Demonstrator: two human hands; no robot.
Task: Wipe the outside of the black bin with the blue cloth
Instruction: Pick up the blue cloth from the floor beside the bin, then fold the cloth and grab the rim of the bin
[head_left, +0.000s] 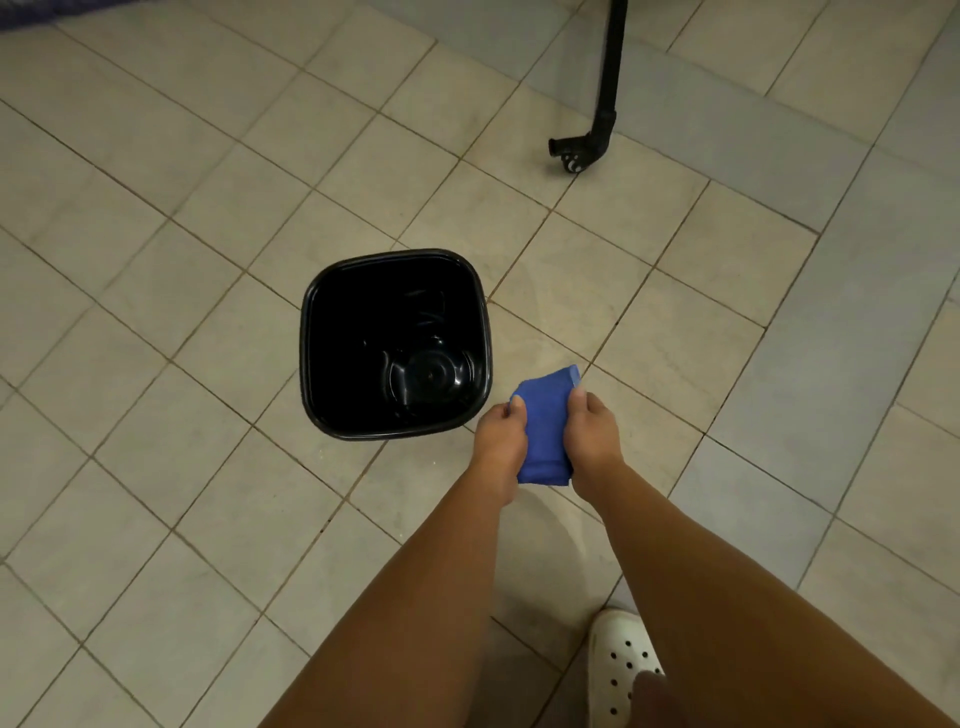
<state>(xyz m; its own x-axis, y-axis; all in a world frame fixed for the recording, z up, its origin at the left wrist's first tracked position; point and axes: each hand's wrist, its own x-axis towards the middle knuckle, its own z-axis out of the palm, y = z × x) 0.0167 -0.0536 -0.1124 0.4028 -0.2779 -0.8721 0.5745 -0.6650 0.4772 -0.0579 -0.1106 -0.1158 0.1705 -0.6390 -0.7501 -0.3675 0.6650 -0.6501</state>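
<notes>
Two hands, left hand and right hand, grip the blue cloth just right of the upright black bin on the tiled floor. Far right stands a black wheeled leg; a white clog sits near.

No text, label, brand, number or sign can be read anywhere in this head view

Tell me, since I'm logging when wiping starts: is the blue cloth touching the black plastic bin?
Apart. The head view shows pale floor tile between the blue cloth, held in both hands, and the black plastic bin.
</notes>
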